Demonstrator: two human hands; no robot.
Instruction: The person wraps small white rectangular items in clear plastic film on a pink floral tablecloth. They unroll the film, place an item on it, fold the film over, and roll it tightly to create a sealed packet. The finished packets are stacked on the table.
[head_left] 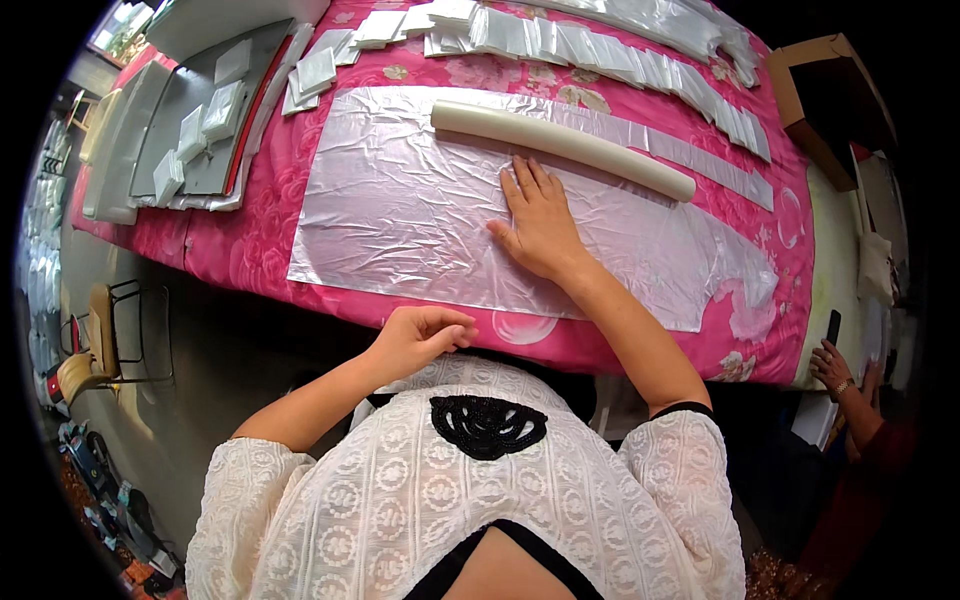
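Note:
A clear, wrinkled plastic bag (400, 220) lies spread on the table, with cut-out handle shapes at its right end. My right hand (540, 215) presses flat on it, palm down and fingers spread, holding nothing. Just beyond my fingertips, a long cream-white tube (560, 145) rests across the bag, slanting down to the right. My left hand (428, 332) hovers by the table's near edge, in front of my body. Its fingers are curled in toward the thumb, and nothing shows in them.
Folded white plastic packets (560, 42) line the far side of the pink flowered cloth (240, 240). More packets (222, 110) sit on a grey board at left. A cardboard box (830, 100) stands at right, near another person's hand (832, 368) with a dark phone. A chair (100, 330) is at left.

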